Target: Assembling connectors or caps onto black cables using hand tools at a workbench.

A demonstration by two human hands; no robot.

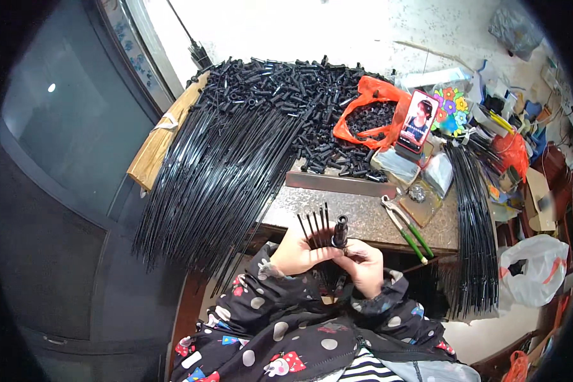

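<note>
My left hand (297, 253) is closed round several thin black rods (312, 228), which look like umbrella ribs and fan upward from its fingers. Against its thumb stands a black ringed tube fitting (340, 232), upright, its round opening facing up. From the other side my right hand (364, 265) pinches the base of this fitting, thumb and fingers pressed together. Both hands meet just in front of the table's near edge. Whether rods are joined to the fitting is hidden by my fingers. More dark rods hang below the hands, partly out of sight.
A thick bundle of black rods (213, 181) overhangs the table's left front. Behind lie heaped black tube fittings (280, 86) and an orange bag (365, 95) of small black parts. A metal bar (340, 184), green-handled pliers (406, 228), a propped phone (417, 121) and more rods (472, 232) are rightward.
</note>
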